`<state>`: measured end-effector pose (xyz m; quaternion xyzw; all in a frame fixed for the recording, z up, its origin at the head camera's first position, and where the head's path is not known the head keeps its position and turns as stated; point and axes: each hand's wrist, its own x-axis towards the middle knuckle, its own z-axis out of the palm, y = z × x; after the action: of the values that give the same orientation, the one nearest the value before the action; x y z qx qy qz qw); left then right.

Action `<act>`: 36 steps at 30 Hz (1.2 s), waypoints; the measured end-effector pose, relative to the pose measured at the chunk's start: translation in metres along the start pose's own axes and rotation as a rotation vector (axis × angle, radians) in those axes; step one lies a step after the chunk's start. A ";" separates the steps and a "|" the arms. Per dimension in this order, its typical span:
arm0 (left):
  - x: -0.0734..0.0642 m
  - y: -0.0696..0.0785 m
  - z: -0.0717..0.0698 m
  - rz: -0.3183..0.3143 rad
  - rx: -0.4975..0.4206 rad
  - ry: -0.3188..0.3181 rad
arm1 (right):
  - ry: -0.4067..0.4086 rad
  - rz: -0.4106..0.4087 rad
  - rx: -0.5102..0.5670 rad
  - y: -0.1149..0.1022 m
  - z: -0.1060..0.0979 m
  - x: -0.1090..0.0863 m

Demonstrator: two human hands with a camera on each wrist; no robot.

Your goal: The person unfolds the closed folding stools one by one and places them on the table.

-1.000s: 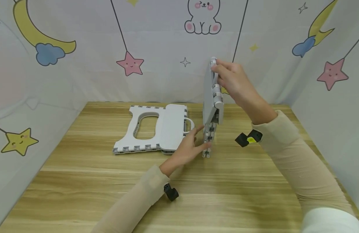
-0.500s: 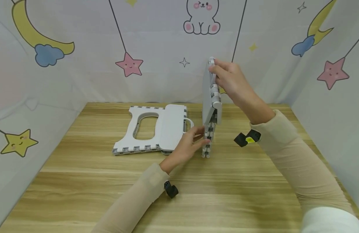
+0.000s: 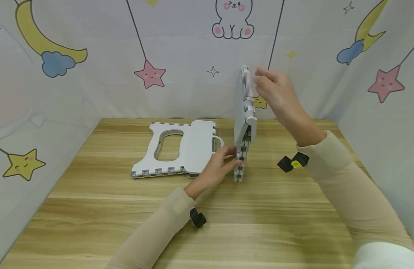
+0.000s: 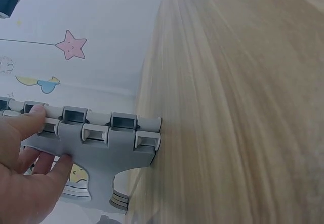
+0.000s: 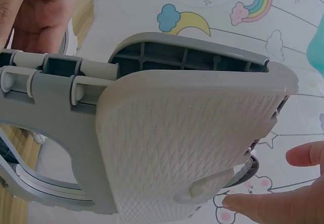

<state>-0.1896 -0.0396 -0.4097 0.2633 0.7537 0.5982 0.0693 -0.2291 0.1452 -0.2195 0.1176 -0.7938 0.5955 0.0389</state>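
A white and grey folding step stool (image 3: 240,112), folded flat, stands upright on its leg ends right of centre in the head view. My left hand (image 3: 215,168) grips its near hinged edge low down; the left wrist view has the thumb (image 4: 33,120) over the hinges and fingertips (image 4: 63,163) at the leg panel. Just right of the stool's top, my right hand (image 3: 279,93) is off the carry handle (image 3: 248,84), holding nothing. From the right wrist, the textured seat half (image 5: 187,127) fills the middle, with thumb and finger spread apart beyond the handle.
A second folded step stool (image 3: 201,149) lies flat on the wooden table (image 3: 126,216), left of the upright one, its handle (image 3: 220,144) close behind my left hand. A printed white curtain (image 3: 180,48) closes off the back and sides.
My right hand has let go of the upright stool's handle and moved a little to the right. The left hand keeps its hold, and both stools stay in place.
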 end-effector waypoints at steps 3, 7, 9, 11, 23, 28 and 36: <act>0.001 0.001 0.001 -0.001 -0.004 -0.004 | 0.043 -0.025 0.053 0.010 -0.002 -0.004; 0.001 0.001 0.001 -0.013 -0.008 -0.005 | 0.145 -0.027 0.113 0.030 0.002 -0.008; 0.000 0.002 0.002 -0.020 -0.008 -0.001 | 0.192 -0.020 0.155 0.042 0.006 -0.011; 0.000 0.002 0.002 -0.026 -0.014 0.004 | 0.211 -0.007 0.183 0.055 0.009 -0.015; 0.002 0.000 0.004 -0.016 -0.031 0.013 | -0.001 0.125 0.031 0.126 0.015 -0.046; 0.002 0.001 0.004 -0.001 -0.031 0.013 | -0.142 0.079 -0.022 0.148 0.017 -0.059; 0.000 0.000 0.004 0.004 -0.024 0.016 | -0.403 -0.075 0.095 0.171 0.020 -0.069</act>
<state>-0.1878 -0.0359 -0.4104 0.2590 0.7465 0.6094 0.0653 -0.2008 0.1809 -0.3994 0.2655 -0.7516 0.5949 -0.1040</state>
